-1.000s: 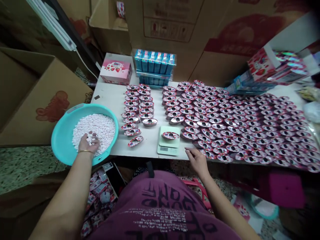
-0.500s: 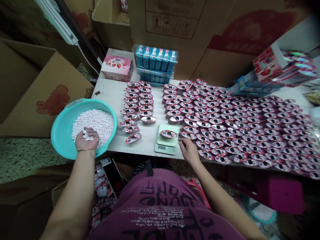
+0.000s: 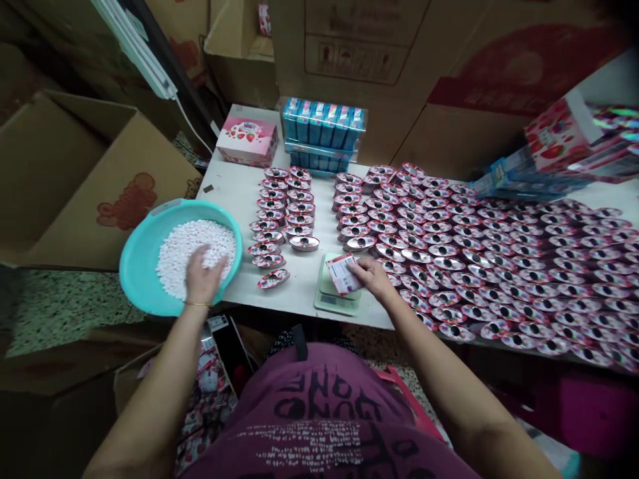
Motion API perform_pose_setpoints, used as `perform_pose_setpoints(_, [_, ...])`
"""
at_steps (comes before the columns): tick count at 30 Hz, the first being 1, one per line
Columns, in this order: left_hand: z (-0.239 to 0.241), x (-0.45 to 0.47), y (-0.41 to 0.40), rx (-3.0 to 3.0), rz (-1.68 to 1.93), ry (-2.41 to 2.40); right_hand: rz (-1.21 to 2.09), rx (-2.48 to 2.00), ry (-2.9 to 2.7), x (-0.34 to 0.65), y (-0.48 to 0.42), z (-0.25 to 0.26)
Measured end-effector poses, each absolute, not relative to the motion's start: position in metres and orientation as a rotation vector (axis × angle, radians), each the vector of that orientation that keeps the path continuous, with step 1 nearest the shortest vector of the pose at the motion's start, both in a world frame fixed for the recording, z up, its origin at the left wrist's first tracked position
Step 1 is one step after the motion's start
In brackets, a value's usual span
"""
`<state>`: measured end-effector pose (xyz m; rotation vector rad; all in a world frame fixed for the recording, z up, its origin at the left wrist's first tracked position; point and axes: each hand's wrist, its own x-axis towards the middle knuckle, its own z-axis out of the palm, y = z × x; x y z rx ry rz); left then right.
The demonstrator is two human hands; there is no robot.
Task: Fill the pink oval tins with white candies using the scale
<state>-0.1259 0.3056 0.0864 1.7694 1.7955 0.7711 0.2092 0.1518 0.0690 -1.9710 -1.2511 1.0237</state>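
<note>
My right hand [image 3: 372, 274] grips a small red-and-white printed pack [image 3: 343, 274] by its right end. The pack is tilted above the pale green kitchen scale [image 3: 337, 307], its label side facing me. Over in the turquoise basin [image 3: 137, 263], my left hand [image 3: 204, 278] hovers at the heap of small white pellets [image 3: 174, 243]. Its fingers are blurred but apart, with thumb spread, and I see nothing held in them. Left of the scale stand two short columns of similar oval-topped packs [image 3: 273, 279], showing openings in their tops.
Many more oval-topped packs [image 3: 444, 279] fill the right side of the white table [image 3: 234, 193]. At the back are a pink strawberry box [image 3: 247, 138] and a clear tray of blue packs [image 3: 322, 130]. An open cardboard carton [image 3: 124, 193] stands at left.
The pack that lay on the scale is now lifted and tilted in my right hand. My left hand, which cupped white pellets, has turned over and moved right within the basin. The view shifted slightly.
</note>
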Motion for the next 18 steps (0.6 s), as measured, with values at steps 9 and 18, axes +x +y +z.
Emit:
perform_pose_setpoints(9, [0.095,0.008,0.217,1.285,0.083,0.777,1.489,-1.463,-0.498,0.138,0.138,0.068])
perform_pose_setpoints(18, [0.043,0.031,0.207,1.177,0.261,0.737,1.228,-1.515,-0.253,0.189,0.135,0.068])
